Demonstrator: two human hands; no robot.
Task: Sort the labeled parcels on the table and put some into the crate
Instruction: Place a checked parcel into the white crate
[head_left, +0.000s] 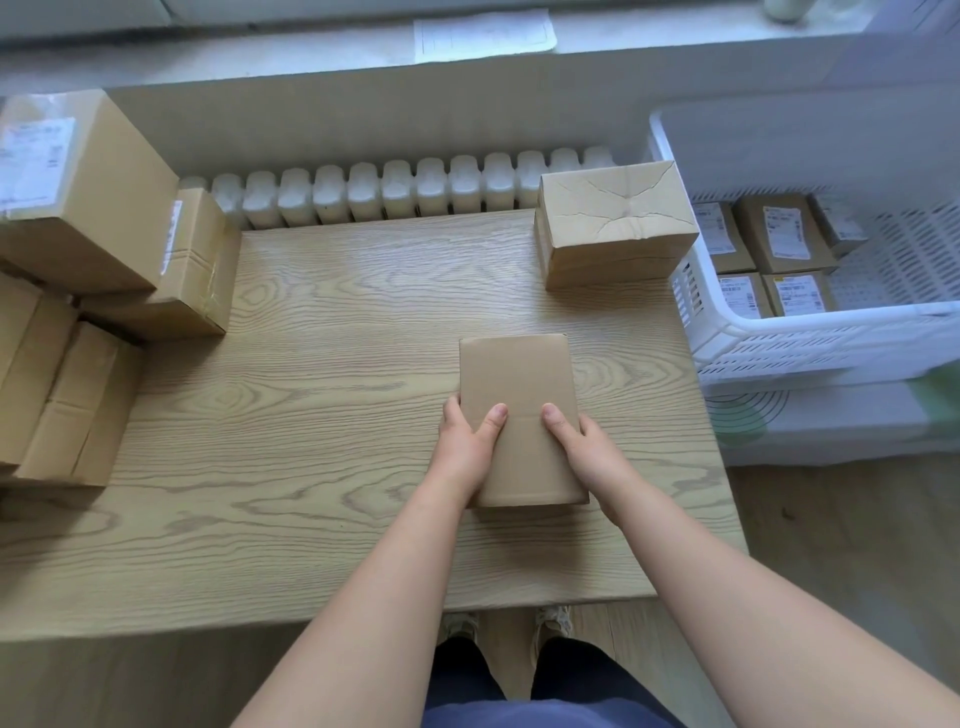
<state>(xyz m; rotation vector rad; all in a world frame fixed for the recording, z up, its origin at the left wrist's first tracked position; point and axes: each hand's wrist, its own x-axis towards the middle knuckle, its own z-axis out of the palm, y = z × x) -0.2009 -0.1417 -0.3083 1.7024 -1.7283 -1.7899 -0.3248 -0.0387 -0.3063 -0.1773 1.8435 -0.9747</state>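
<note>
I'm watching the L hand (464, 441) and R hand (584, 447) gripping a plain brown parcel (517, 374) over the surface (337, 395), right of centre. Both sets of fingers (496, 415) are clamping on the parcel: L thumb lying on its top face near the left edge, R thumb on top near the right edge, the other fingers wrapping the sides & mostly hidden. Can't tell if the parcel is resting on the surface or sitting just off it. A creased box (615, 223) is sitting at the far right corner, just beside the white crate (779, 348). Several labeled parcels (782, 234) are lying flat inside the crate, labels up. A stack of boxes (88, 208) is crowding the left edge, the top one w/ a label facing up.
</note>
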